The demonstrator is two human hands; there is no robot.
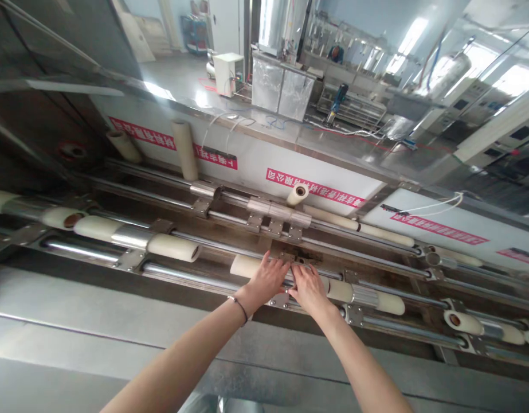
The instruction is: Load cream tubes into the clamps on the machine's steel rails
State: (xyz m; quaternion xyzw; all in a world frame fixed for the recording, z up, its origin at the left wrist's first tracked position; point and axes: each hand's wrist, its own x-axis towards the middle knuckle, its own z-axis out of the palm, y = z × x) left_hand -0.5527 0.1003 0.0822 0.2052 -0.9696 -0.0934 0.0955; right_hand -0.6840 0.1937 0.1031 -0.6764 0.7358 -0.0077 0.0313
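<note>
Side by side, both my hands are over the front pair of metal rods. My left hand (266,281) curls its fingers over a cream tube (243,267), whose left end sticks out past the wrist. My right hand (309,285) lies close against the left one, its fingers bent down over the same tube. The tube's middle is hidden beneath my hands. Below them shows a metal bracket (279,300) with screws. To the right lies another cream tube (391,303) in a metal sleeve (364,295); to the left, a similar tube (173,246).
Behind runs a second rod pair with empty metal sleeves (279,211). Cream tubes (185,150) lean on the white back panel (255,163); one short tube (297,194) points toward me. A metal ledge (96,321) borders the front. Workshop machines stand beyond.
</note>
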